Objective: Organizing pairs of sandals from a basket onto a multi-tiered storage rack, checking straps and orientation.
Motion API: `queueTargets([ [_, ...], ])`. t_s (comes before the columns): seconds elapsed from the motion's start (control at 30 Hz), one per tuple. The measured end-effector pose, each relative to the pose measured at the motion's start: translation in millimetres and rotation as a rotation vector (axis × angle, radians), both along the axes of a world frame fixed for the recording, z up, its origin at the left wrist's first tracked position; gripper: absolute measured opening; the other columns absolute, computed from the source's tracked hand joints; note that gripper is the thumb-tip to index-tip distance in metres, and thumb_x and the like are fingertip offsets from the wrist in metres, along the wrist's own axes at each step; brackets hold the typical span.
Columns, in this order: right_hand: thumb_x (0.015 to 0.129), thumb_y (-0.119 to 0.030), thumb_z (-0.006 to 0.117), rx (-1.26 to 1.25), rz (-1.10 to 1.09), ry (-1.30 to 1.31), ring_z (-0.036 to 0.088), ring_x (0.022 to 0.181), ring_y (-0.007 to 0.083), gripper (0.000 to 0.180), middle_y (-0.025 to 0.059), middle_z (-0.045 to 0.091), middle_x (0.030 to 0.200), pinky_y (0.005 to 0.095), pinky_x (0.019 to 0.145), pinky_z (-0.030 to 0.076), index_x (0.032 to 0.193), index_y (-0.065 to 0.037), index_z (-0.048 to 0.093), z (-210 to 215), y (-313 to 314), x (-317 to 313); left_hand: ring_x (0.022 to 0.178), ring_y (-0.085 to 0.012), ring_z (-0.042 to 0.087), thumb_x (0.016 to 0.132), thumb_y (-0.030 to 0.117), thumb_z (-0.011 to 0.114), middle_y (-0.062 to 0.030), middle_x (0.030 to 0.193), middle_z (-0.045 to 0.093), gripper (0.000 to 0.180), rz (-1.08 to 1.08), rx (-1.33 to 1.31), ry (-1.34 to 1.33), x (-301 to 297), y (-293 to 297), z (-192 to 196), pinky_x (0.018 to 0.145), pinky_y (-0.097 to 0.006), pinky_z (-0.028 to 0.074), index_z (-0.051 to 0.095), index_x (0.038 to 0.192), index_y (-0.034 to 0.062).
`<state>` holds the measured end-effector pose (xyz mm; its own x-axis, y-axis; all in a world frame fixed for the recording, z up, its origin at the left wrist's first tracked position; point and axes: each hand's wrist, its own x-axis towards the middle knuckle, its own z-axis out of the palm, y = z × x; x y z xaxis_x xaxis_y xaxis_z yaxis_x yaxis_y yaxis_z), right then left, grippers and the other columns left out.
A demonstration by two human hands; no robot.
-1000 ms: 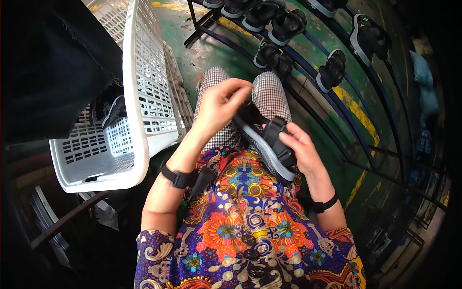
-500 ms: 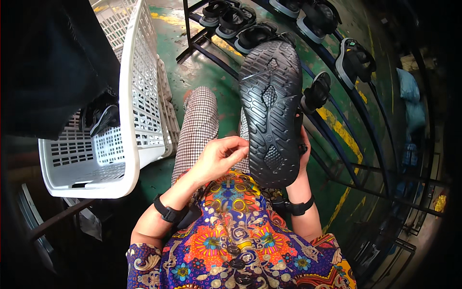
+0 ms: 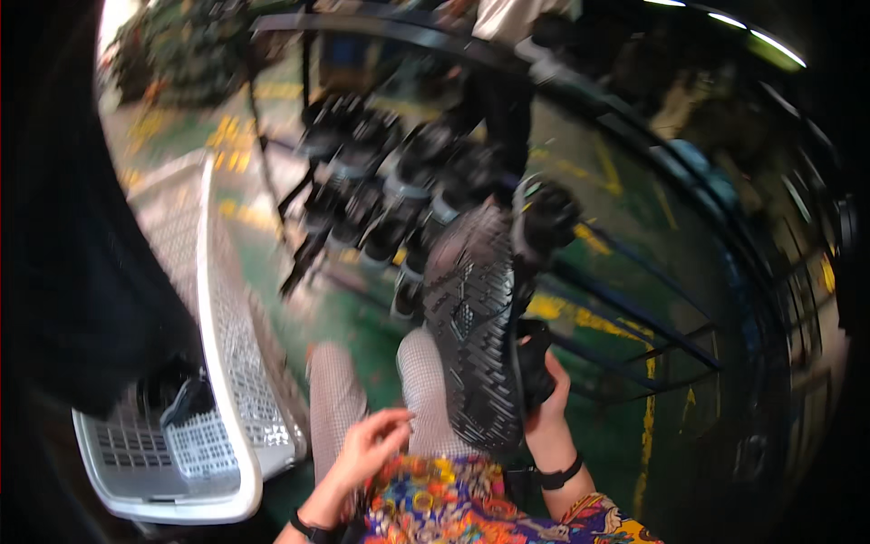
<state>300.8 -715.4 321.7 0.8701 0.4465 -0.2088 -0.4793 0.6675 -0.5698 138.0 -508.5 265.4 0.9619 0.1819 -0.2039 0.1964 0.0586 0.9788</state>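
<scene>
A black sandal (image 3: 471, 335) stands upright in front of me with its grooved sole facing me, tilted slightly and blurred. My right hand (image 3: 550, 403) is closed on its far right side by the dark straps; the sole hides some of the fingers. My left hand (image 3: 372, 442) is to the left of the heel, apart from the sandal, with fingers loosely stretched and nothing visible in them. My legs in checked trousers (image 3: 335, 390) are below and behind the sandal.
To the left stands a white perforated plastic basket (image 3: 172, 510) with a dark sandal (image 3: 186, 399) inside. Dark cloth (image 3: 100, 272) hangs over it. Ahead, a dark metal rack (image 3: 390, 27) bears several black sandals (image 3: 349, 145). A person's dark-clothed leg (image 3: 507, 109) shows beyond it.
My view has tilted up, bringing more of the rack and a person into sight. My left hand has come away from the sole's edge and its fingers have opened; the right hand keeps its hold.
</scene>
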Motion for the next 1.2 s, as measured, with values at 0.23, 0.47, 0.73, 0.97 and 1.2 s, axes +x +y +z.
queueTargets([
  [0.23, 0.089, -0.009, 0.058, -0.311, -0.265, -0.661, 0.060, 0.096, 0.0166, 0.027, 0.0106, 0.062, 0.109, 0.0279, 0.085, 0.046, 0.115, 0.000, 0.053, 45.9, 34.1, -51.7, 0.120, -0.0248, 0.048, 0.069, 0.013, 0.082, -0.0184, 0.140, 0.035, 0.103, -0.102, 0.201, -0.530, 63.9, -53.4, 55.6, 0.096, -0.033, 0.044, 0.013, 0.145, 0.0028],
  [0.47, 0.078, -0.003, 0.067, -0.524, -0.437, -1.670, 0.062, 0.101, 0.0402, 0.024, 0.0198, 0.064, 0.107, 0.0443, 0.085, 0.051, 0.101, -0.001, 0.059, 116.8, -4.5, -48.2, 0.110, -0.0221, 0.056, 0.065, 0.008, 0.084, -0.0137, 0.121, 0.054, 0.089, 0.040, -0.237, -0.709, 82.2, -35.7, 82.7, 0.094, -0.036, 0.045, 0.031, 0.136, 0.0033],
  [0.73, 0.085, -0.010, 0.068, -0.222, -0.200, -0.999, 0.038, 0.130, 0.0202, 0.079, 0.0140, 0.039, 0.142, 0.0361, 0.107, 0.031, 0.146, -0.001, 0.018, 99.3, -20.3, -33.2, 0.101, -0.0218, 0.062, 0.082, 0.018, 0.070, -0.0123, 0.113, 0.064, 0.038, 0.116, 0.187, -0.699, 102.3, -84.1, 104.8, 0.090, -0.038, 0.046, 0.060, 0.115, 0.0015],
  [0.97, 0.092, -0.014, 0.058, -0.354, -0.722, -0.932, 0.051, 0.115, 0.0205, 0.050, 0.0116, 0.053, 0.127, 0.0344, 0.099, 0.040, 0.136, 0.002, 0.040, 90.1, -83.9, 0.4, 0.103, -0.0318, 0.061, 0.079, 0.020, 0.072, -0.0155, 0.106, 0.065, 0.036, -0.525, 0.297, -0.885, 128.6, -111.6, 178.5, 0.093, -0.038, 0.044, 0.064, 0.110, 0.0021],
  [1.2, 0.095, -0.023, 0.049, 0.252, -0.872, -1.153, 0.055, 0.101, 0.0217, 0.030, 0.0086, 0.057, 0.117, 0.0350, 0.090, 0.044, 0.120, -0.005, 0.050, 149.7, -196.1, 82.0, 0.099, -0.0165, 0.062, 0.089, 0.007, 0.062, -0.0099, 0.106, 0.067, 0.027, -0.693, 0.403, -0.593, 149.4, -111.9, 146.3, 0.087, -0.030, 0.048, 0.061, 0.115, 0.0007],
])
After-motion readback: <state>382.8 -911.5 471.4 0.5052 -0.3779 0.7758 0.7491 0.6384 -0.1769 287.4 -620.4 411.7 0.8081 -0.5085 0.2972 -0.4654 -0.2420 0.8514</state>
